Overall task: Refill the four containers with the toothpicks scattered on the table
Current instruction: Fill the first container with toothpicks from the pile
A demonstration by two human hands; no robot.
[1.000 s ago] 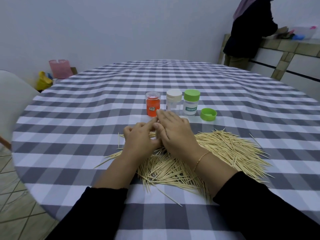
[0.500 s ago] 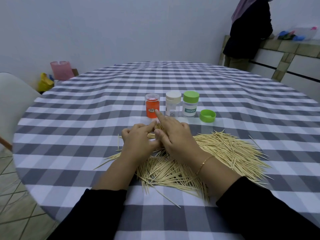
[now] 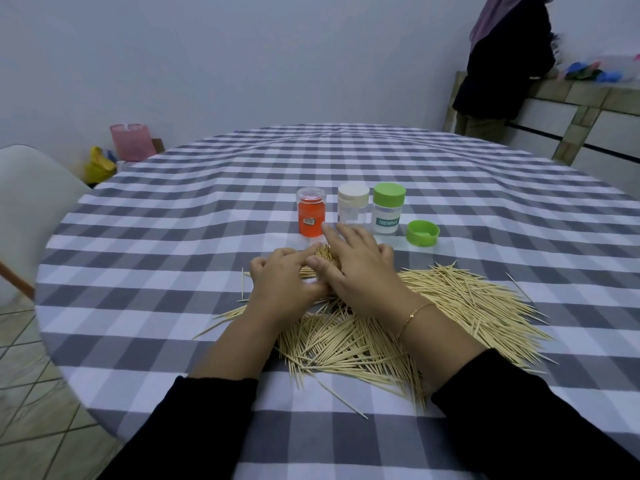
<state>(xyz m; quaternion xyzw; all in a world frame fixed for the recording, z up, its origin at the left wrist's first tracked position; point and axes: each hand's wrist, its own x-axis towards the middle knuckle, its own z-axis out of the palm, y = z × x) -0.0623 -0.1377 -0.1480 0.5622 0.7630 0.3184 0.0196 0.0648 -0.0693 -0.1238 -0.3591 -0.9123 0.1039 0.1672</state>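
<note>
A wide pile of wooden toothpicks lies on the checked tablecloth in front of me. My left hand and my right hand meet at its far left edge and together hold a small bundle of toothpicks. The left fingers are curled, with the index finger laid along the bundle. The right thumb presses the bundle's side, and the right fingers reach over it. Behind the hands stand an orange container, a white-capped container and a green-capped container. What lies under my right palm is hidden.
A loose green lid lies right of the containers. The round table has a white chair at its left. A person stands at a counter at the far right. Pink and yellow bags sit on the floor.
Both hands have stayed at the pile's far left edge, shifting only slightly while gathering the bundle. The containers and lid have not moved.
</note>
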